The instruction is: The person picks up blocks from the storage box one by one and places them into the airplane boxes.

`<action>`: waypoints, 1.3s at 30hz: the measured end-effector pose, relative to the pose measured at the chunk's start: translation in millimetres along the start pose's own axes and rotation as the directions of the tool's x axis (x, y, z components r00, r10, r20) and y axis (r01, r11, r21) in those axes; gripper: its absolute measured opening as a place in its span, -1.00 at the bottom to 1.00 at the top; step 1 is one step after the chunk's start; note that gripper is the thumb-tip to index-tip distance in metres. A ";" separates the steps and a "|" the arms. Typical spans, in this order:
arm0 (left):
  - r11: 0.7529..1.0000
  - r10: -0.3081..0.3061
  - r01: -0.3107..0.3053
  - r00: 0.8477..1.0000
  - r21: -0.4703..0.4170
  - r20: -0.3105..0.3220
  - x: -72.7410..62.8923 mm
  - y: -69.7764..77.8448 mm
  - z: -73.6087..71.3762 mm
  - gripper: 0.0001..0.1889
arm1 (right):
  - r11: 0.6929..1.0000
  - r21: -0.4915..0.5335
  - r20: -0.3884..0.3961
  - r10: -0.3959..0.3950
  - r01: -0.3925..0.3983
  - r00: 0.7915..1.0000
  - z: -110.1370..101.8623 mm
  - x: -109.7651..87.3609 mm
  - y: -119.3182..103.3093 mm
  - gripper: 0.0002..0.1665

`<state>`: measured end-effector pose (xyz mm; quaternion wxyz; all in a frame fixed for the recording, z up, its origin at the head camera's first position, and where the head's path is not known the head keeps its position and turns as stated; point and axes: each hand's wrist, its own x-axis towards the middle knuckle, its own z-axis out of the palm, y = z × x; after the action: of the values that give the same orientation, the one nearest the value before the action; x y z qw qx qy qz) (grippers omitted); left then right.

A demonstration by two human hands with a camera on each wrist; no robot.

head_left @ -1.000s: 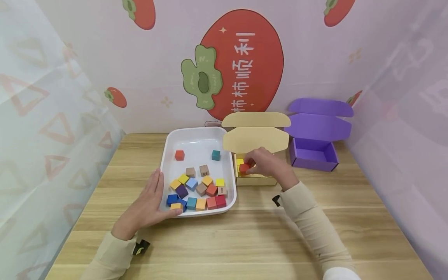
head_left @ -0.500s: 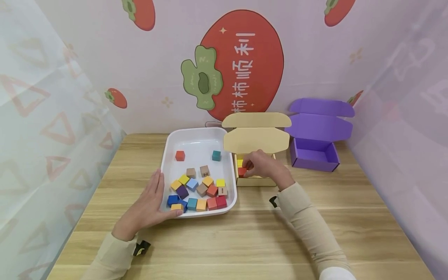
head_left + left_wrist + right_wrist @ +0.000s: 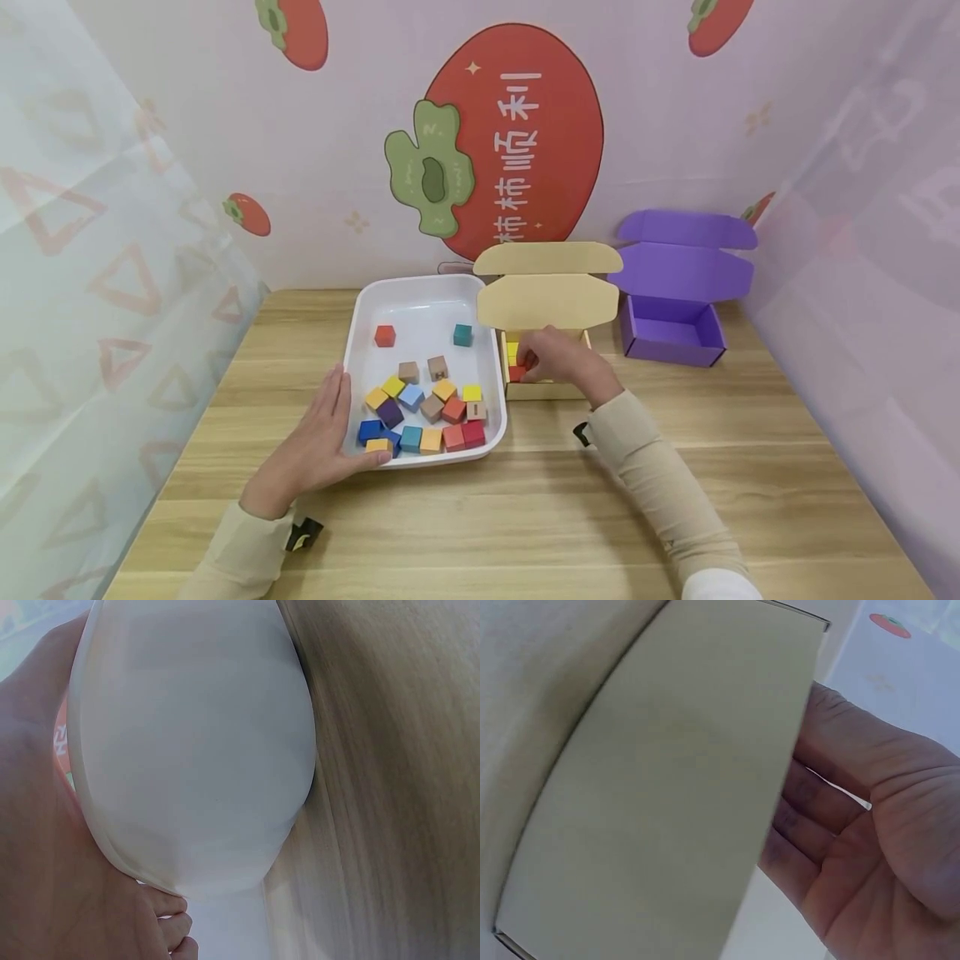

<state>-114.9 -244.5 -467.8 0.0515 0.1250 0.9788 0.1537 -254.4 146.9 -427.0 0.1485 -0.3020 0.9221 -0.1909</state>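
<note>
In the head view my right hand (image 3: pixel 558 358) reaches down into a yellow box (image 3: pixel 551 390), its fingers and thumb pinching a red cube (image 3: pixel 516 374) low inside. Just behind that block, yellow cubes (image 3: pixel 512 350) line the box's left side. The right wrist view shows the box front (image 3: pixel 660 772) hiding my fingertips. My left hand (image 3: pixel 311 442) lies with straight fingers along the near left corner of a white tray (image 3: pixel 420 287), thumb over the rim. Wooden cubes in many colours, among them a purple one (image 3: pixel 390 412), lie in the tray.
A purple box (image 3: pixel 675 333) with its lid up stands right of the yellow one. The yellow lid (image 3: pixel 547 300) rises behind my right hand. All of it rests on a wooden table (image 3: pixel 480 533) against a printed cloth backdrop (image 3: pixel 330 150).
My right hand has lowered the red cube deeper into the yellow box, toward its near left corner. The left hand stays on the tray.
</note>
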 end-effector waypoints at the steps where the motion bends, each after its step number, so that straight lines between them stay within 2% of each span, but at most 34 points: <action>1: 1.000 0.002 -0.002 1.000 -0.001 0.000 -0.2 0.1 0.2 0.46 | 1.000 -0.007 -0.001 -0.004 0.004 1.000 1.7 0.7 0.9 -0.84; 12: 1.000 -0.003 0.003 1.000 0.004 0.003 -1.0 1.1 -0.5 0.46 | 0.999 0.012 -0.050 -0.044 0.045 0.998 14.3 5.7 13.9 -0.88; 25: 1.000 -0.013 0.013 1.000 0.007 0.009 -2.1 0.8 1.0 0.46 | 0.995 0.044 -0.031 -0.087 0.089 0.996 12.7 1.1 15.5 -0.94; 33: 1.000 -0.022 0.022 1.000 0.000 0.020 -1.4 2.0 0.1 0.46 | 0.995 0.097 -0.038 -0.001 0.005 0.999 -0.7 -8.5 0.4 -0.89; 36: 1.000 -0.019 0.019 1.000 0.005 0.015 -1.2 2.0 0.2 0.46 | 0.998 0.063 -0.076 -0.017 0.021 0.997 -9.2 -11.3 -11.0 -0.84; 39: 1.000 -0.015 0.015 1.000 0.009 0.008 -1.0 1.9 0.3 0.46 | 0.997 0.009 -0.110 -0.070 0.072 0.992 -16.7 -12.5 -23.9 -0.88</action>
<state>-113.5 -242.9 -467.4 0.0561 0.1187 0.9801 0.1486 -239.2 141.2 -399.7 0.0930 -0.3226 0.9163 -0.2183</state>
